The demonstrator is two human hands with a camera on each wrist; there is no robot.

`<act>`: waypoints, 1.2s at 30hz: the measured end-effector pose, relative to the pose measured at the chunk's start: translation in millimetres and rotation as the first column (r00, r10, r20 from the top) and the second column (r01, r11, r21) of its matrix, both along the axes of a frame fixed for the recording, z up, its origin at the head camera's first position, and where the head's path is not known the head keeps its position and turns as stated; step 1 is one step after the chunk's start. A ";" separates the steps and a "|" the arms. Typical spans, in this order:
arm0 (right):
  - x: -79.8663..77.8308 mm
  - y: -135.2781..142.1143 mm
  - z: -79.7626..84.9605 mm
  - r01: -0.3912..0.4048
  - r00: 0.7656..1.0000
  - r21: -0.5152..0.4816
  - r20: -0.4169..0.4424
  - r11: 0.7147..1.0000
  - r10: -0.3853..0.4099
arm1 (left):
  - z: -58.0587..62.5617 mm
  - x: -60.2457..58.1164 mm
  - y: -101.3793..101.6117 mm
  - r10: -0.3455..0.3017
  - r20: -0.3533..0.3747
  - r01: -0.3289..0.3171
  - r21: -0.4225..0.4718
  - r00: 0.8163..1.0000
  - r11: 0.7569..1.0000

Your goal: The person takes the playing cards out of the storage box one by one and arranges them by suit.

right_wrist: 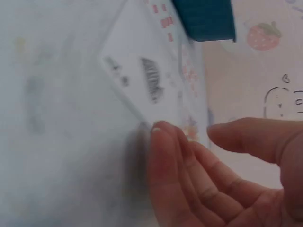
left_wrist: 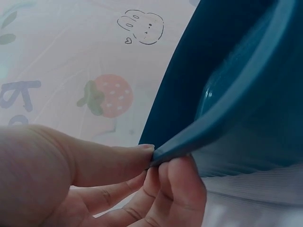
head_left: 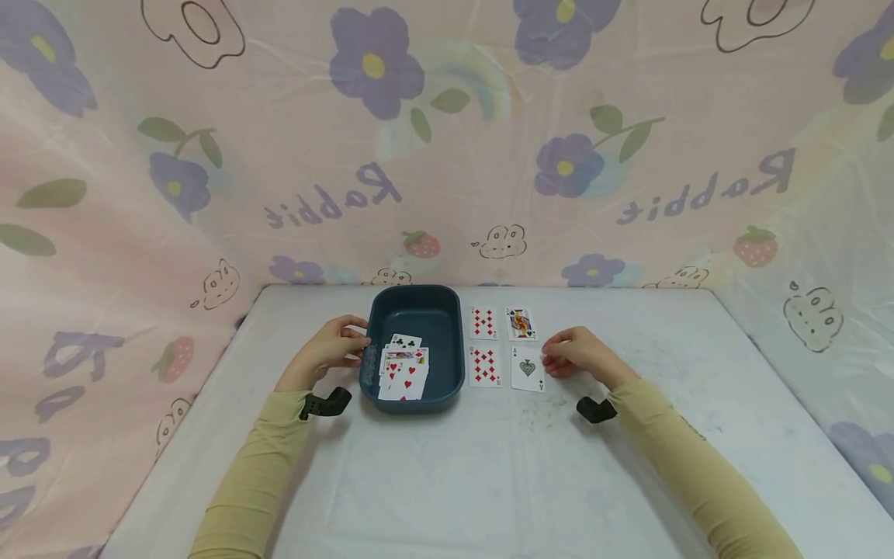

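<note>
From where I stand, the person's left hand (head_left: 324, 353) has the side rim of a dark blue bin (head_left: 443, 349) pinched, thumb on one face of the edge and curled fingers on the other. The right hand (head_left: 576, 357) is relaxed, its thumb held apart from the fingers with a clear gap; a fingertip touches, or comes right up to, the edge of the ace of spades (head_left: 527, 369), and I can't make out which, since the right wrist view is blurred there. It has no grip on the card. The ace lies on the white table (head_left: 447, 473), face up and slightly askew, to the right of the bin. I count four cards there, in two rows of two: the ace, a spade face card (head_left: 521, 324) behind it, and two diamond cards on the side nearer the bin, one at the back (head_left: 483, 322) and one in front (head_left: 485, 366). There is just one bin, and a loose overlapping pile of cards (head_left: 405, 380) lies face up inside it, toward the near left; clubs, a face card and hearts show, but the overlap hides the exact number. Two yellowish sleeves (head_left: 691, 473) cover the arms, and two black mounts (head_left: 328, 402) sit one at each wrist. Along the back of the flowered cloth (head_left: 468, 155), the word "Rabbit" appears twice, mirrored.
</note>
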State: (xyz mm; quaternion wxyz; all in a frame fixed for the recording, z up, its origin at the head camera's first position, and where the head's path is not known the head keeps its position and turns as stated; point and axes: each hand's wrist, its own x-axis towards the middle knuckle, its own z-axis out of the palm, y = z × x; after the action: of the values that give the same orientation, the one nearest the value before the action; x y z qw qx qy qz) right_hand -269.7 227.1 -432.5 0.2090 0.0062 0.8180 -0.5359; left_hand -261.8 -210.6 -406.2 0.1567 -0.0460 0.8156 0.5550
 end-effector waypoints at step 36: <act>-49.9 -190.2 49.7 -0.298 0.951 -0.272 -0.005 0.915 0.308 | -2.2 -2.4 2.4 0.041 0.022 -0.042 0.015 0.999 0.999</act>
State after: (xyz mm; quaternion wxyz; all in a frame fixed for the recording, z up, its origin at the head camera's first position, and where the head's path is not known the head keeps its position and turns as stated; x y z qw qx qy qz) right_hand -319.7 36.9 -382.8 0.3037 -0.1388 0.7243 -0.6032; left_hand -264.2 -208.2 -408.4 0.1544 -0.0679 0.8083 0.5641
